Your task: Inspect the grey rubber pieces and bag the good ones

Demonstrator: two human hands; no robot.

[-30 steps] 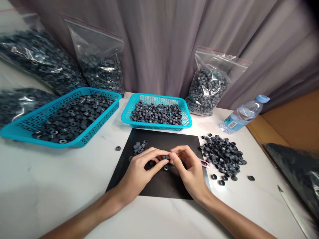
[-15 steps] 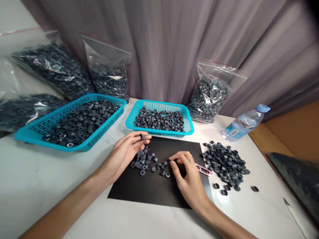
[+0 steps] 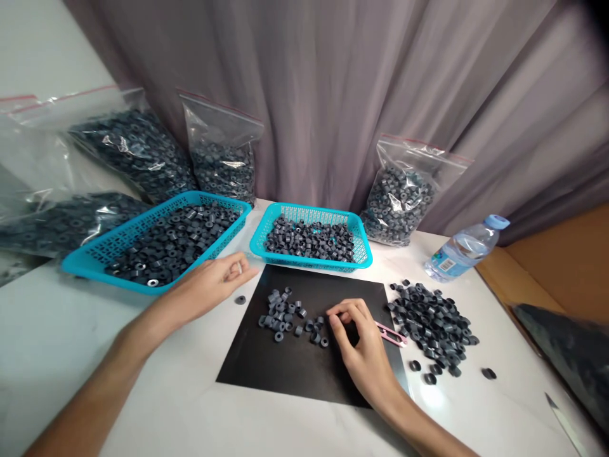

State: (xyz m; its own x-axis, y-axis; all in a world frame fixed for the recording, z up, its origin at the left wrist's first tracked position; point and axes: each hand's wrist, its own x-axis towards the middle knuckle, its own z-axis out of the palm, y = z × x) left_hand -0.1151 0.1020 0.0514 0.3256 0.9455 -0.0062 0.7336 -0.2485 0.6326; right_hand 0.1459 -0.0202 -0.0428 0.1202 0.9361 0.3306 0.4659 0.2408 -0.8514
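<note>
My left hand [image 3: 228, 276] is over the white table beside the left blue basket [image 3: 111, 282], its fingers loosely bent and apart, with nothing visible in them. Just below its fingertips is a single dark ring [image 3: 240, 299]. My right hand [image 3: 356, 343] is over the right part of the black mat [image 3: 280, 374], thumb and forefinger pinched together; what they hold, if anything, is hidden. Left of it on the mat lies a loose group of dark grey rings [image 3: 280, 311]. A pink cutter [image 3: 392, 334] sticks out from behind my right hand.
Another blue basket [image 3: 311, 263] of rings stands behind the mat. Right of the mat are a heap of black rings [image 3: 432, 324] and a water bottle [image 3: 461, 251]. Filled clear bags [image 3: 223, 168] stand along the curtain. A blade-like strip [image 3: 564, 422] lies at the lower right.
My left hand has moved left, off the mat, and the dark ring between its fingers is no longer there. A ring now shows below that hand. My right hand keeps its pinch. The view has shifted slightly.
</note>
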